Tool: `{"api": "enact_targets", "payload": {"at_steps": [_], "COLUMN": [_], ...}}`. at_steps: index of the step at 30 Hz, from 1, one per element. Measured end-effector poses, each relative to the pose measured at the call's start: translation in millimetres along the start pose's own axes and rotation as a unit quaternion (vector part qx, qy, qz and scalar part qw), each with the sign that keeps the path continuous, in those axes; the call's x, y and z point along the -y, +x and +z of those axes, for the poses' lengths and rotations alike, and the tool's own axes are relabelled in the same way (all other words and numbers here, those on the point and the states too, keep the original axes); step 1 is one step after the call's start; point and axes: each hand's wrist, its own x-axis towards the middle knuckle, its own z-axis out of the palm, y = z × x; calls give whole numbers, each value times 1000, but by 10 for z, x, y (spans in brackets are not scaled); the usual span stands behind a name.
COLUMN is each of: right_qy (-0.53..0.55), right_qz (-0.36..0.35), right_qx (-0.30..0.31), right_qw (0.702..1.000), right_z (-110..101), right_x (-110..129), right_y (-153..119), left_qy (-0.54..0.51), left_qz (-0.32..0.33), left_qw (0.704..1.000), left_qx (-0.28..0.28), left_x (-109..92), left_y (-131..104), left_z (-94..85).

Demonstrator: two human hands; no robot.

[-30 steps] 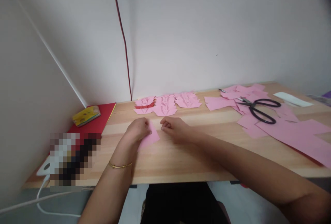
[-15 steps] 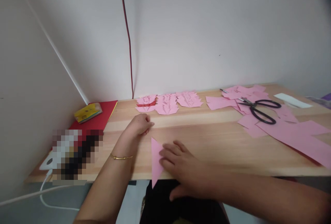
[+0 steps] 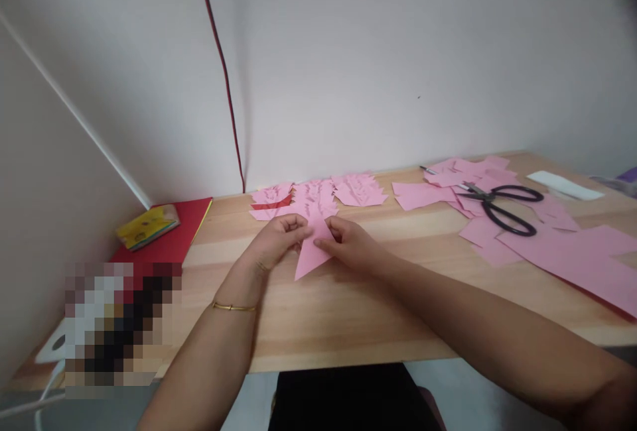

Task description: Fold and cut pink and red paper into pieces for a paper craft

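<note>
Pink paper [image 3: 314, 254], and I've got it pinched: left hand [image 3: 275, 241] and right hand [image 3: 352, 244] curled nearly closed on its edges, forearms [image 3: 202, 351] angling inward.

Wd table [image 3: 343, 325] w/ pink cut-outs [image 3: 314, 195], ppr scraps [image 3: 462, 179], red sheet [image 3: 188, 229].

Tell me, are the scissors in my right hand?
No, the scissors lie on the pink scraps over to the right, while your right hand grips a piece of pink paper.

Front tabletop [image 3: 343, 331] passable; scissors [image 3: 488, 196] obstruct right, pixelated clutter [image 3: 122, 318] perhaps left.
</note>
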Motion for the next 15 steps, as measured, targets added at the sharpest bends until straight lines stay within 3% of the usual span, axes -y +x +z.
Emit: {"api": "enact_targets", "payload": {"at_steps": [5, 8, 15], "right_qy": [33, 74, 46], "right_qz": [-12, -20, -34], "right_qx": [-31, -37, -27], "right_qw": [999, 996, 998], "right_z": [-15, -58, -89], "right_x": [-52, -43, -3], "right_y": [-4, 36, 18], "left_qy": [88, 122, 118], "left_qz": [14, 7, -5], "left_qw": [996, 993, 991], "left_qx": [-27, 4, 66], "left_x": [31, -7, -61], "left_y": [8, -10, -74], "left_z": [56, 94, 176]}}
